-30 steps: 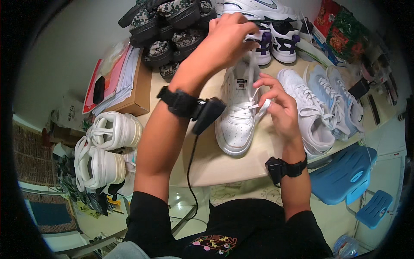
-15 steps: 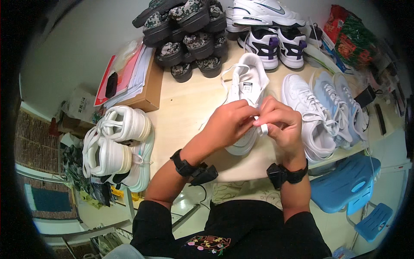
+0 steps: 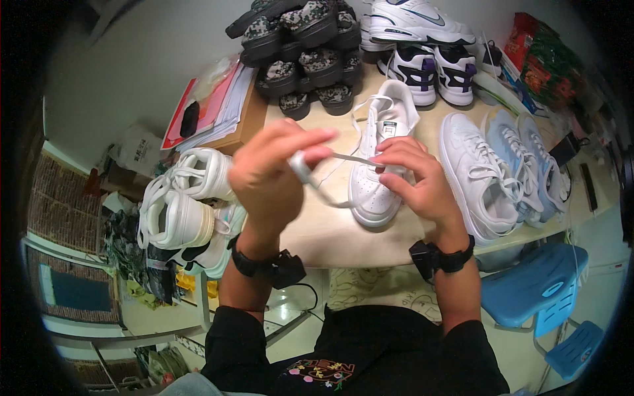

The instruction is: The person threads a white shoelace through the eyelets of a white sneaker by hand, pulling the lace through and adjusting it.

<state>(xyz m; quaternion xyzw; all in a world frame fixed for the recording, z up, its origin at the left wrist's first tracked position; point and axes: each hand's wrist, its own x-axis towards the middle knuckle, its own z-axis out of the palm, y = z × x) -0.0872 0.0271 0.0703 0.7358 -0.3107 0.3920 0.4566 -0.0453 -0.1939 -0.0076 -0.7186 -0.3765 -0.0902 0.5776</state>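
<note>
Left hand [image 3: 271, 165] closed on a white lace [image 3: 300, 166], right hand [image 3: 421, 181] half-curled, grip unclear, over a white shoe [image 3: 371, 197] placed on the table [image 3: 317, 241], where lacing is judged partly done, long lengths being left loose.

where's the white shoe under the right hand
In the head view, the white shoe sits on the table just right of centre, toe toward the wearer, partly hidden by the right hand, left of another white sneaker.
</note>
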